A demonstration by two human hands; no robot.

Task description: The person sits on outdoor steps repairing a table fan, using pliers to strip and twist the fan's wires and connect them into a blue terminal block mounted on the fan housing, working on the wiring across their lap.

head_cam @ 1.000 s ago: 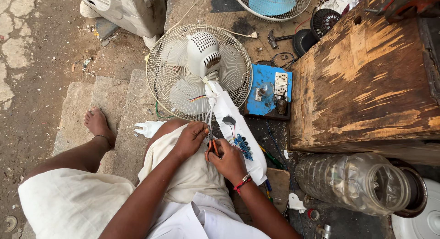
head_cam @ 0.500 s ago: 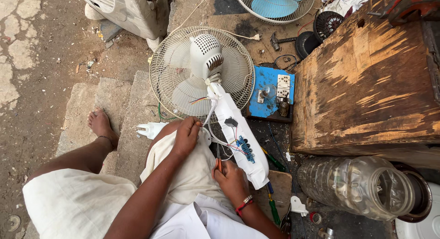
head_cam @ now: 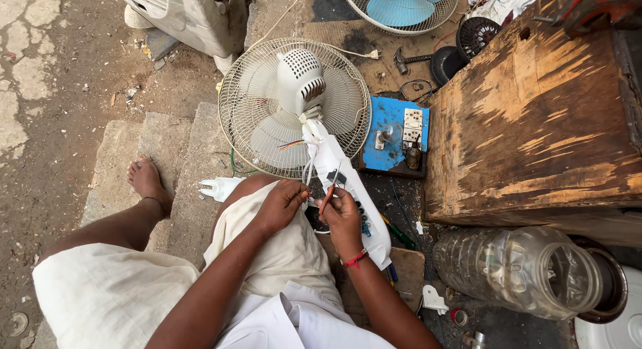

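I'm looking down on a white pedestal fan (head_cam: 294, 108) laid across my lap, its wire cage toward twelve o'clock, its stand housing (head_cam: 348, 188) running to five o'clock; my left hand (head_cam: 281, 203) is curled shut, pinching thin wires (head_cam: 309, 163); my right hand (head_cam: 340, 215) is closed round a slim red-handled tool (head_cam: 327, 196), tip at the housing; I judge the fan light but awkward, cage springy, plastic brittle, wires soft and fragile, so hold the housing, not the cage; stone steps (head_cam: 134, 155) at nine o'clock, gritty ground; blue switchboard (head_cam: 394, 132) at two, scarred wooden crate (head_cam: 535, 115) at three, clear plastic jar (head_cam: 521, 272) at four; cramped, cluttered.
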